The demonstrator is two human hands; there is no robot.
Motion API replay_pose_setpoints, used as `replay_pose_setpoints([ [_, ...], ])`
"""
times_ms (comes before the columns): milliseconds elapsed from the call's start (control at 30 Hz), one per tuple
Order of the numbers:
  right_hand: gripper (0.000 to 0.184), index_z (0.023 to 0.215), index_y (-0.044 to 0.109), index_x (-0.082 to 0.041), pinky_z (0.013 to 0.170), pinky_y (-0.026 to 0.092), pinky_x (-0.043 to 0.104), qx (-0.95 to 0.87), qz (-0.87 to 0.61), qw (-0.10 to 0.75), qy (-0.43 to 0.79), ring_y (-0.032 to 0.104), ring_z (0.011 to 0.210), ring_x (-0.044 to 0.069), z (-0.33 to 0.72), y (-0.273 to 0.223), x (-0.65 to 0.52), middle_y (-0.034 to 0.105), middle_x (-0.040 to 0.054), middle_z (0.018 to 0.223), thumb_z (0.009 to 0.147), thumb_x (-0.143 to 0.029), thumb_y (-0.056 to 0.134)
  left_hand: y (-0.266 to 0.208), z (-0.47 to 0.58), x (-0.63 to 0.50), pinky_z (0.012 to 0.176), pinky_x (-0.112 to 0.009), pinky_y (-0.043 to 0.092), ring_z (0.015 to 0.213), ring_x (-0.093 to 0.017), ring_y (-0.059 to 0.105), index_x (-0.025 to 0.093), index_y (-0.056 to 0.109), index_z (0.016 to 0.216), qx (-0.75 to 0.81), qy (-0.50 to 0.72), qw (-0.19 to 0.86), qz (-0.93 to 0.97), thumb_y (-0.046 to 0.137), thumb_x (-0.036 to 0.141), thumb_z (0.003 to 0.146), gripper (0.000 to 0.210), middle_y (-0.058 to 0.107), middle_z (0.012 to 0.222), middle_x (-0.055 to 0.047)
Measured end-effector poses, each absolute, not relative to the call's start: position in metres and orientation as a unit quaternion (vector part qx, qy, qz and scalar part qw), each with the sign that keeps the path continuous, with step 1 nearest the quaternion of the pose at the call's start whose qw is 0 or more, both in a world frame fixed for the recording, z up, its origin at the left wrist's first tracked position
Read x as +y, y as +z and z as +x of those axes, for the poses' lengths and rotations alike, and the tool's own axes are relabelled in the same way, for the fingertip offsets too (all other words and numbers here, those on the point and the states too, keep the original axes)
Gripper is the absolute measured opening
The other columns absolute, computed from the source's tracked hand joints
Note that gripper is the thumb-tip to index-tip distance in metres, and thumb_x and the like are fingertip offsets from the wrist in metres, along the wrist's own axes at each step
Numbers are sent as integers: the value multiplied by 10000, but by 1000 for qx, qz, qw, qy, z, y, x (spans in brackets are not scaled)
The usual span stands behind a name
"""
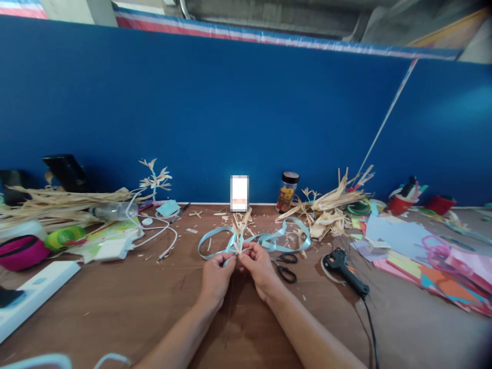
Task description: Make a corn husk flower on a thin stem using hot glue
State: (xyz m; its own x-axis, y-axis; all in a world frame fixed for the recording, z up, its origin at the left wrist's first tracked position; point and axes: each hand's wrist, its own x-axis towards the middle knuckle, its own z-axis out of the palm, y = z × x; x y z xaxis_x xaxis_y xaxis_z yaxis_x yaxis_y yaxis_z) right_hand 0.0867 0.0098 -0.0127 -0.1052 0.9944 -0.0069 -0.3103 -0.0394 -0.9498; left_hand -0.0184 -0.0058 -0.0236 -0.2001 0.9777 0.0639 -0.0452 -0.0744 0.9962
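Observation:
Both hands meet at the middle of the table around a small flower of pale dried husk strips. My left hand pinches a light blue ribbon at the flower's base. With thumb and fingers closed, my right hand grips the base of the same flower from the other side. The exact contact between the fingertips is partly hidden. The ribbon loops out to the left and right behind the hands. Black-handled scissors lie just right of my right hand, their blades mostly hidden.
To the right lie a black glue gun with its cord and coloured paper sheets. A jar and a husk pile stand behind. At left are a white power strip, white cables and a finished husk flower stem.

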Motion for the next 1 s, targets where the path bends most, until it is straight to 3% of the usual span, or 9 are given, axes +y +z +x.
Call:
replay_pose_setpoints([
  [233,404,906,402,-192,455,347,187,-431,-385,550,603,432,448,62,89,-13,13,498,-82,556,588,-206,652,-25,-19,-5,533,-198,369,526,-112,501,125,622,655,524,577,421,464,585,334,651,212,601,561,17],
  [533,251,767,564,-154,483,372,178,-413,-372,506,660,461,520,63,94,-14,14,541,-36,625,574,-267,678,-26,-19,-5,533,-202,376,536,-122,503,122,607,639,518,577,426,465,574,364,656,246,594,562,1],
  [833,279,764,538,-155,498,402,197,-406,-376,513,656,492,526,75,91,-12,12,554,-34,617,567,-272,697,-24,-19,-6,542,-205,381,534,-127,519,126,637,661,517,572,424,475,575,352,648,234,609,553,4],
  [1000,289,784,515,-158,441,344,166,-413,-370,527,644,436,470,52,91,-15,15,523,-61,565,575,-242,696,-27,-21,-5,562,-210,386,575,-141,535,122,633,674,519,561,418,492,559,340,669,230,619,592,-7],
])
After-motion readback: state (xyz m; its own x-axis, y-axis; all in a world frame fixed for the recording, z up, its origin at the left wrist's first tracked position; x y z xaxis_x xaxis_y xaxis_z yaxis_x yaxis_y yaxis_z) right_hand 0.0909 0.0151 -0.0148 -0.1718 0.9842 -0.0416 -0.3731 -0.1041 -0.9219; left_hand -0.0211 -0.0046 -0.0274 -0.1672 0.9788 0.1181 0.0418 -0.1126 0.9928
